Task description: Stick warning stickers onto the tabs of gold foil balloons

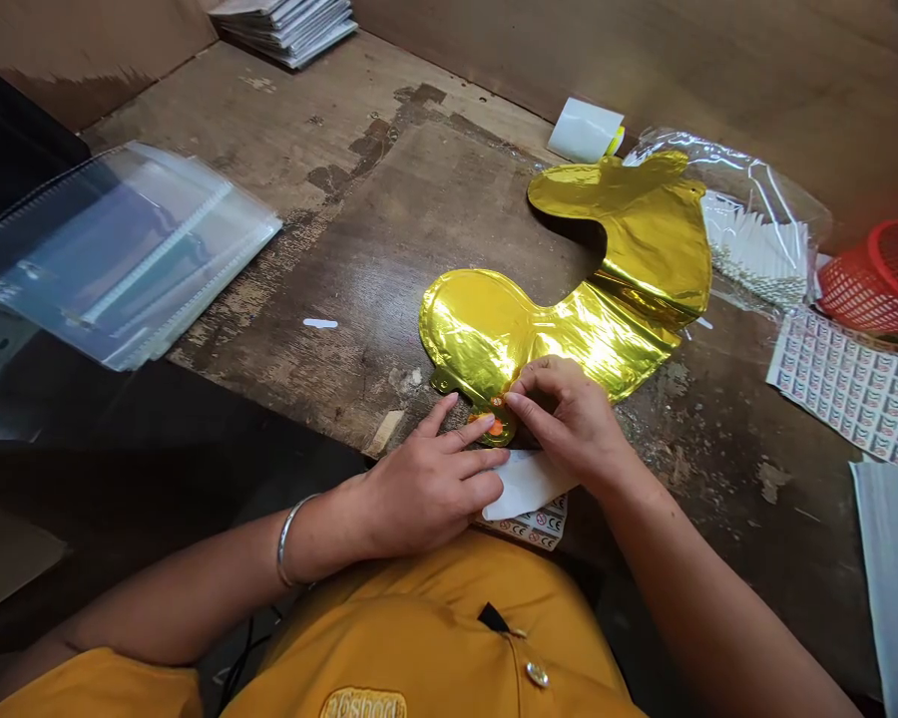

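Observation:
A flat gold foil balloon [486,314] lies across the table in a curved shape, creased on its right side. Near its lower end is a tab with an orange patch [496,427]. My left hand [449,474] rests there with its fingers stretched and spread, fingertips touching the tab. The thumb and forefinger of my right hand [569,414] are pinched at the balloon's edge, on a small orange-and-white sticker [497,401]. Under my hands lie a white paper strip [528,484] and a sticker sheet with printed marks [543,529], partly hidden.
Clear plastic sleeves [135,249] overhang the left table edge. A paper stack [288,30] stands at the back. On the right are a clear bag of white slips [755,234], a red basket [875,274], a printed label sheet [853,384] and white sheets [894,568].

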`<state>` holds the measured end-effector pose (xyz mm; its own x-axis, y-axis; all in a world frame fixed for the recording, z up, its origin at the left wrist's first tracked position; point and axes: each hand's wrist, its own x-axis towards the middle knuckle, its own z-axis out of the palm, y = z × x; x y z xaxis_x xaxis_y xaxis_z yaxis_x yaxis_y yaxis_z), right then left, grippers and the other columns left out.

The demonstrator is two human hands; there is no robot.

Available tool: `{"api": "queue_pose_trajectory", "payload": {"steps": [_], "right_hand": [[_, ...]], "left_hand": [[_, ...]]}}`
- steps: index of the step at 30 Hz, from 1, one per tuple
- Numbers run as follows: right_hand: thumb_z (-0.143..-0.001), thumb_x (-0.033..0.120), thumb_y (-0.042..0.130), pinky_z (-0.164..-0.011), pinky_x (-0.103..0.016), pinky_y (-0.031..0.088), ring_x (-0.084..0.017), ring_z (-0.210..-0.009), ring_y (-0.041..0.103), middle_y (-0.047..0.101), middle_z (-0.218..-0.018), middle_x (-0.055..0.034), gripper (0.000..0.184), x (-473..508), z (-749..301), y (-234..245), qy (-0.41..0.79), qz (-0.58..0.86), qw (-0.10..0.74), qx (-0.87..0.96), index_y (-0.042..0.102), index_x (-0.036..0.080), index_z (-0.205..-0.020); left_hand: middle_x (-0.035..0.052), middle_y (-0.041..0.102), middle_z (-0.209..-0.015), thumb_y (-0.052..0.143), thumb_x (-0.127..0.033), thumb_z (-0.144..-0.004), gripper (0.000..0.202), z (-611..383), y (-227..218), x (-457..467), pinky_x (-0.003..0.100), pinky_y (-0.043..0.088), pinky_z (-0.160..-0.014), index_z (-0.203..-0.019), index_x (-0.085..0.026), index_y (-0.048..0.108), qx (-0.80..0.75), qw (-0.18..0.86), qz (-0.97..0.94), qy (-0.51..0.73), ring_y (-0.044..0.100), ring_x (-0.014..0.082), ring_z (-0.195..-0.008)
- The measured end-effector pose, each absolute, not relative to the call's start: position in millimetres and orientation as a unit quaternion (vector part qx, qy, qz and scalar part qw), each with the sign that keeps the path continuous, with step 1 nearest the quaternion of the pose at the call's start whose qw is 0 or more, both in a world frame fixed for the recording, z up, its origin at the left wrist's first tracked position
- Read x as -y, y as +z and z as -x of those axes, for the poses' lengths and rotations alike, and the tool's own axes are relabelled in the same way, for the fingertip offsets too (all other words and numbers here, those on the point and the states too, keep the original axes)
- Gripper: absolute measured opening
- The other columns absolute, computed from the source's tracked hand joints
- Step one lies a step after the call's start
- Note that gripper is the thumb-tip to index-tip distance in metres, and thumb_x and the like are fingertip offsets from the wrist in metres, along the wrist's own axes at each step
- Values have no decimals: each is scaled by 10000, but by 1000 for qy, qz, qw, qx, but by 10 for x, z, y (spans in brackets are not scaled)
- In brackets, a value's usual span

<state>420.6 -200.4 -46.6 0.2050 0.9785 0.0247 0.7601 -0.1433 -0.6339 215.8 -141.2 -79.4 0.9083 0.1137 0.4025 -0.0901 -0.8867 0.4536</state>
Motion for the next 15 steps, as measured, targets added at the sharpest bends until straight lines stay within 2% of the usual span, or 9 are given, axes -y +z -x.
{"api": "queue_pose_trajectory", "payload": {"steps": [6, 8, 11, 14, 15], "right_hand": [[-852, 279, 616, -744, -345, 409, -200, -824, 534, 597, -809, -36, 153, 2003, -4157, -505, 180, 741, 239, 601, 585, 215, -716], [-824, 324, 659, -717, -343, 407, -208, -810, 525, 590, -827, -45, 143, 2005, -4135, -535, 142, 758, 229, 594, 580, 218, -771], [-785, 370, 700, -673, -332, 405, -209, -776, 521, 587, -845, -51, 227, 2011, -4148, -560, 79, 785, 215, 575, 556, 217, -870], [-862, 236, 562, -632, -330, 418, -203, -719, 535, 600, -803, -54, 20, 2042, -4227, -495, 16, 812, 200, 549, 561, 222, -876], [-871, 172, 505, -645, -339, 438, -208, -733, 554, 618, -814, -65, 87, 2064, -4256, -452, -10, 809, 203, 552, 575, 220, -891]], "left_hand": [[24, 700, -1187, 502, -129, -863, 122, -2163, -786, 1412, 572, 129, -1165, -880, -174, 615, -10, 244, -946, 213, 548, 305, -1254], [24, 703, -1182, 503, -131, -862, 124, -2164, -778, 1413, 572, 114, -1167, -888, -176, 616, -14, 248, -944, 216, 547, 304, -1256], [30, 702, -1187, 507, -126, -850, 132, -2165, -765, 1412, 569, 99, -1169, -903, -178, 616, -17, 261, -942, 212, 539, 298, -1267], [47, 701, -1190, 516, -133, -841, 124, -2165, -754, 1399, 576, 107, -1162, -903, -176, 615, -17, 279, -939, 201, 533, 297, -1274], [49, 699, -1193, 518, -139, -845, 121, -2164, -751, 1391, 576, 118, -1159, -908, -176, 615, -17, 285, -938, 197, 529, 295, -1278]]}}
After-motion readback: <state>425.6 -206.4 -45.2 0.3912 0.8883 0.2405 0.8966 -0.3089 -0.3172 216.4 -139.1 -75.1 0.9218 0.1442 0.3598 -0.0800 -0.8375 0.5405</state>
